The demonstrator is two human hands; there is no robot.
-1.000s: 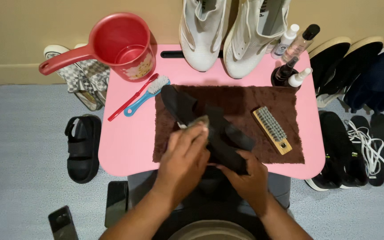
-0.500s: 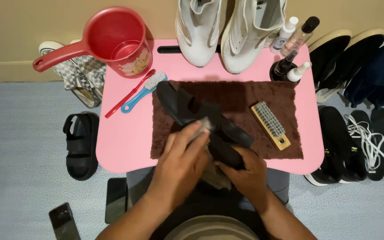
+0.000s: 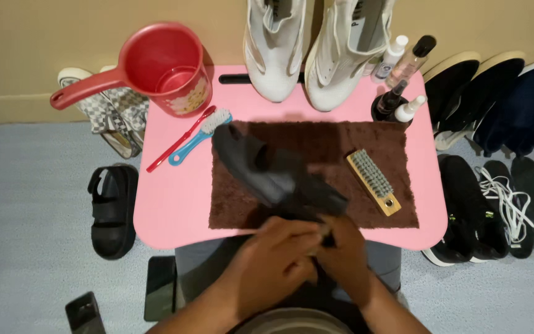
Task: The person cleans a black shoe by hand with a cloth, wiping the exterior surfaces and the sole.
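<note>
Hands: left hand (image 3: pixel 279 256) and right hand (image 3: pixel 341 253) pressing together, clamping one black sandal's (image 3: pixel 273 173) lower end | one fuzzy brown towel (image 3: pixel 335 145) | one rectangular wooden brush (image 3: pixel 373 181) | two white sneakers (image 3: pixel 307 43) standing upper centre.

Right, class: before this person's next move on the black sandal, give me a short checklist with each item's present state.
1. Black sandal lies over the brown towel: ok.
2. Left hand and right hand meet at the sandal's near end: ok.
3. Cloth in the hands: cannot tell, hidden.
4. Wooden brush lies free on the towel: ok.
5. Red dipper upright on the pink table: ok.
6. Water in the dipper: cannot tell.
</note>
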